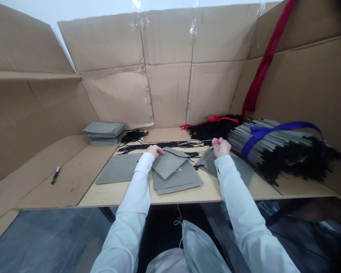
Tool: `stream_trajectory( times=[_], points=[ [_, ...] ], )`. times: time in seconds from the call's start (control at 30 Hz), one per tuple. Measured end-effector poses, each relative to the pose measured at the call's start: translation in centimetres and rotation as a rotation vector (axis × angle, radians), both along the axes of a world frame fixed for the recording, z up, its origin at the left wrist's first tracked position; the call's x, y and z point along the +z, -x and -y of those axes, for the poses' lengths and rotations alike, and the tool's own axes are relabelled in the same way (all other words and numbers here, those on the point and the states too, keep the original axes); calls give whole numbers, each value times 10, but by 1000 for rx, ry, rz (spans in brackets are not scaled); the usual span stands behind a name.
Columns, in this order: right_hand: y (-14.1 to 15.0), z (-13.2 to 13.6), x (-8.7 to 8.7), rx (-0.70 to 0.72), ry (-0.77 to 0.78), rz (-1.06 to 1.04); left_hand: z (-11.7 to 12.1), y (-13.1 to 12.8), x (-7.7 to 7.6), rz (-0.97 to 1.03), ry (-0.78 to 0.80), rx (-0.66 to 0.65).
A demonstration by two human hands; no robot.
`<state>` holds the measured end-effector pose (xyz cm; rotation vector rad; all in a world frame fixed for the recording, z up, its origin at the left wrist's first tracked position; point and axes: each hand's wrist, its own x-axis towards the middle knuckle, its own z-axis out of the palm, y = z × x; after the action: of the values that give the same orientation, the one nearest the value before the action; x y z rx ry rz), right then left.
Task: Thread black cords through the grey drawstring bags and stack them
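Observation:
My left hand rests closed on the top edge of a grey paper bag that lies tilted on a small pile of grey bags. A black cord runs from under that hand across the bag. My right hand is closed in a pinch on a thin light wire or needle that reaches left over the table. Below that hand lies another grey bag. Both arms wear white sleeves.
A flat grey sheet lies left of the pile. A stack of grey bags stands at the back left, black cords lie mid-table, a tied bundle of bags with a purple ribbon sits right. A black pen lies left. Cardboard walls surround the table.

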<state>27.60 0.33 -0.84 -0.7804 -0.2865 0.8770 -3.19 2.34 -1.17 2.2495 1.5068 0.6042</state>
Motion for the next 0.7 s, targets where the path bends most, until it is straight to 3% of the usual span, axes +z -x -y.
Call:
stream_trajectory(
  times=[0.07, 0.13, 0.37, 0.57, 0.7],
  points=[
    [0, 0, 0, -5, -1, -2, -2, 0, -1, -22, -71, 11],
    [0, 0, 0, -3, -3, -5, -4, -1, -2, 77, -99, 27],
    [11, 0, 0, 91, -67, -31, 4, -12, 5, 699, -123, 44],
    [29, 0, -1, 296, -183, -13, 18, -39, 8, 954, 162, -52],
    [32, -1, -4, 314, -189, -15, 23, -46, 8, 1037, 250, -69]
  ],
)
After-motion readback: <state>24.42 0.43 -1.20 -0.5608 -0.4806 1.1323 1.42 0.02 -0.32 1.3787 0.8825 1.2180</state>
